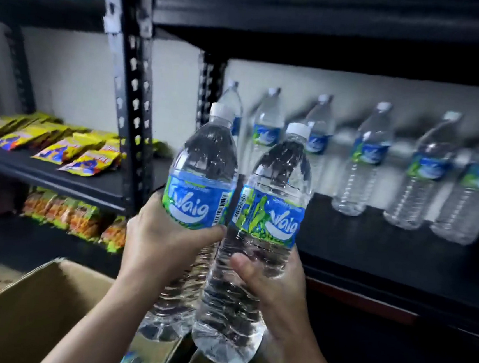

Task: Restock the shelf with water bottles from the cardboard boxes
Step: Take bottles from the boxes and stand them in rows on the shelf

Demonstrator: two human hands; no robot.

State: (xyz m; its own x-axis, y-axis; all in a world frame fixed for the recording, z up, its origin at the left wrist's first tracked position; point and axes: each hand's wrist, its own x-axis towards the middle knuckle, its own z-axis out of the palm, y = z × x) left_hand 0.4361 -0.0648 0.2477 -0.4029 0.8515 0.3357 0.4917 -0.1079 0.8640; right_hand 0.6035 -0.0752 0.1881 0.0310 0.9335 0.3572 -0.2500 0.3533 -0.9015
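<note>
On shelf (372, 252) six bottles (369, 158); two held.

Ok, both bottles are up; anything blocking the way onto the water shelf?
Nothing visible does. The shelf is bare in front of the standing row of bottles, so both held bottles could go there.

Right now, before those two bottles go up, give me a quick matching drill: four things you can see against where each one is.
Things:
1. left-hand bottle
2. row of bottles
3. yellow snack packets
4. cardboard box

Places:
A. lying flat on the left shelf
B. below the arms, open
C. standing along the back of the right shelf
D. held in a grip, beside the right-hand bottle

Pairs: 1-D, 2-C, 3-A, 4-B
</note>
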